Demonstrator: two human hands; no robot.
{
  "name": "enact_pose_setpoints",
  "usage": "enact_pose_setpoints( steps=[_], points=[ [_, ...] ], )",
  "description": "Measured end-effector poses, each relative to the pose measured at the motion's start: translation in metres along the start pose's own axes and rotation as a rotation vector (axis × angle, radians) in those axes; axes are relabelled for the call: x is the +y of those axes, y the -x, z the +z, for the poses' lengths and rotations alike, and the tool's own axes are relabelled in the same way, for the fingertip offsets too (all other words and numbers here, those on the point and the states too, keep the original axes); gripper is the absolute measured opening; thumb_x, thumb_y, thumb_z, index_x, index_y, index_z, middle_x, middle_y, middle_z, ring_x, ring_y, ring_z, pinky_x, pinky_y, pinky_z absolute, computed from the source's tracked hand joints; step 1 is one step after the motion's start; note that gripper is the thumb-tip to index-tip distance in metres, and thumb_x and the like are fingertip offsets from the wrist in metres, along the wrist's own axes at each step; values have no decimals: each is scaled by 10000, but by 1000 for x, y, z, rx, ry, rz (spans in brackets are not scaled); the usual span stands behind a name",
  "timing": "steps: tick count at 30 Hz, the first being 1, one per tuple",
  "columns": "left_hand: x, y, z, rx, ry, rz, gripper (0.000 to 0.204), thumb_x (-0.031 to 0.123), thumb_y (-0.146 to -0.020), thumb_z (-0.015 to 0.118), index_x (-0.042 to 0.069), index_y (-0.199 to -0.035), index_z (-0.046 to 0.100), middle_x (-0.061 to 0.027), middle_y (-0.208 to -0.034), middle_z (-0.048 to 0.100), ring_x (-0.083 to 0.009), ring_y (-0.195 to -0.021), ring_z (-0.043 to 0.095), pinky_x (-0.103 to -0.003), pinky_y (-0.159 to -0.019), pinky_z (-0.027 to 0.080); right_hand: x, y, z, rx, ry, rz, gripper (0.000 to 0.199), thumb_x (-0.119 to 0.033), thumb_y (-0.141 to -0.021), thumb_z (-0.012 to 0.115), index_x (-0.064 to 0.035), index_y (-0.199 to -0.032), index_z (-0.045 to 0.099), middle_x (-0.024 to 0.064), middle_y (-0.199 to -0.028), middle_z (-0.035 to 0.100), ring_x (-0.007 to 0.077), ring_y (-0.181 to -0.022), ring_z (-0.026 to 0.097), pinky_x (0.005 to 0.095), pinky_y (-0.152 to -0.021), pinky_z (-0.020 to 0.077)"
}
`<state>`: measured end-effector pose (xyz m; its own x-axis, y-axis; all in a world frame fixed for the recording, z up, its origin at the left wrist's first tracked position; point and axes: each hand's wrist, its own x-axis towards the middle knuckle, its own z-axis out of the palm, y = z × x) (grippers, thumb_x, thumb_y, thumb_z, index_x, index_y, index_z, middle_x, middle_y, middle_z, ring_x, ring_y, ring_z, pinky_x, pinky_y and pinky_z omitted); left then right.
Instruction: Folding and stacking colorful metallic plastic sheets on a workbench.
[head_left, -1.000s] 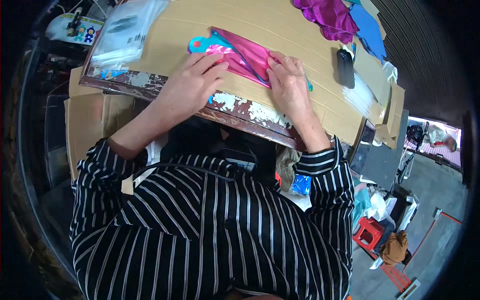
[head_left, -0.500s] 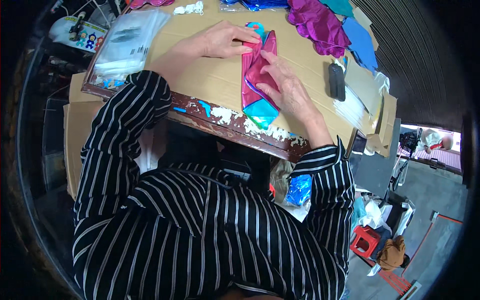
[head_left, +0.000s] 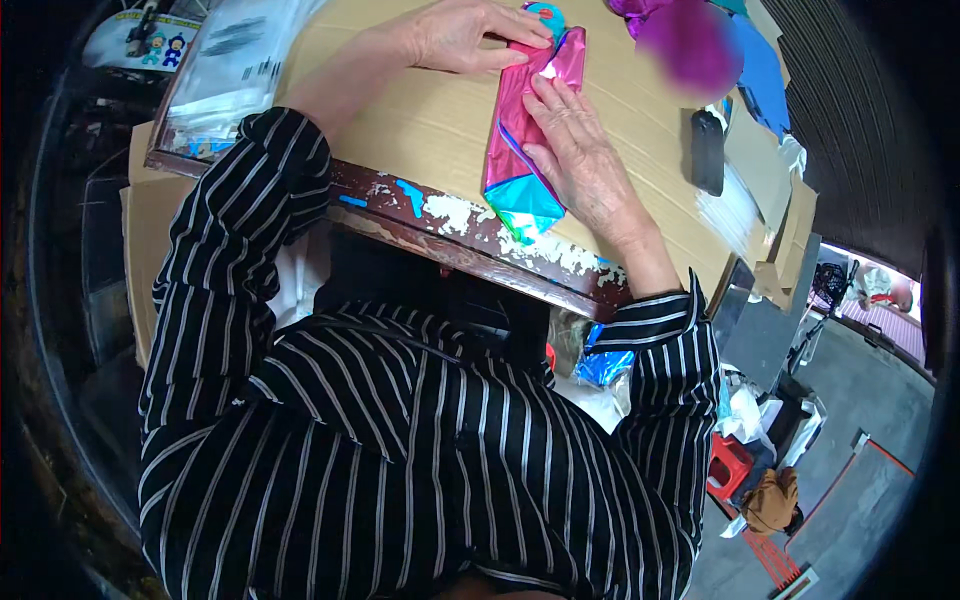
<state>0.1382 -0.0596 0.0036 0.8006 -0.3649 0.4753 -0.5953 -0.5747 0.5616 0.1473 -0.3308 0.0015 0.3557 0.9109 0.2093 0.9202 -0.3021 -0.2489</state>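
Note:
A flattened, folded foil balloon (head_left: 511,125), mostly shiny pink with a teal and green lower end, lies on the cardboard-covered table. A teal round tab with a hole (head_left: 549,17) shows at its far end. My left hand (head_left: 462,35) rests at that far end, its fingers stretched over the pink foil and its thumb apart. My right hand (head_left: 585,150) lies flat on the foil's right side, fingers extended and pressing it down. Part of the foil is hidden under both hands.
Clear plastic bags (head_left: 225,75) lie at the table's left. Purple foil (head_left: 690,50) and blue foil (head_left: 765,80) are at the far right, near a black oblong object (head_left: 706,152). The table's chipped brown front edge (head_left: 450,240) runs close to me. A red stool (head_left: 728,466) stands on the floor.
My right hand has slid a little along the foil and flattened, and the pink layer under it lies smoother. The left hand stays at the far end. The whole view has shifted slightly.

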Motion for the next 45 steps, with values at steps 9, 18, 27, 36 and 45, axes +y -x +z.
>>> enact_pose_setpoints(
  steps=[9,18,27,36,45],
  points=[
    [68,23,22,91,-345,-95,199,134,-918,712,18,-1080,721,-154,-1102,720,-312,-1043,698,-402,-901,582,-1,0,0,29,31,-8,539,-293,-992,650,-24,-1446,538,195,-1540,490,359,-1472,409,488,-1250,290],
    [123,53,70,57,-451,-71,223,166,-908,708,37,-1055,600,-101,-978,603,-255,-878,673,-349,-760,585,4,0,-1,13,-59,-53,597,-185,-940,661,-9,-1485,490,208,-1573,445,379,-1490,374,500,-1258,270],
    [128,54,75,-103,-553,-120,487,323,-954,683,0,-1310,601,-97,-1010,586,-242,-993,660,-329,-799,612,23,-10,-16,-116,-170,-50,709,-180,-973,616,-40,-1595,306,199,-1630,360,334,-1518,338,473,-1273,242],
    [134,58,67,-193,-708,24,561,456,-974,623,-8,-1289,656,-138,-1116,596,-382,-1159,603,-326,-894,593,79,-67,-2,-86,143,-53,633,-403,-1093,435,-109,-1627,265,166,-1647,346,350,-1518,335,480,-1267,224],
    [125,56,79,-133,-643,90,549,453,-992,593,-75,-1107,688,-171,-1138,555,-443,-1129,605,-435,-893,587,106,-103,-12,-24,263,25,551,-379,-1100,429,-132,-1590,376,141,-1629,392,325,-1518,346,489,-1252,252]
  ],
)
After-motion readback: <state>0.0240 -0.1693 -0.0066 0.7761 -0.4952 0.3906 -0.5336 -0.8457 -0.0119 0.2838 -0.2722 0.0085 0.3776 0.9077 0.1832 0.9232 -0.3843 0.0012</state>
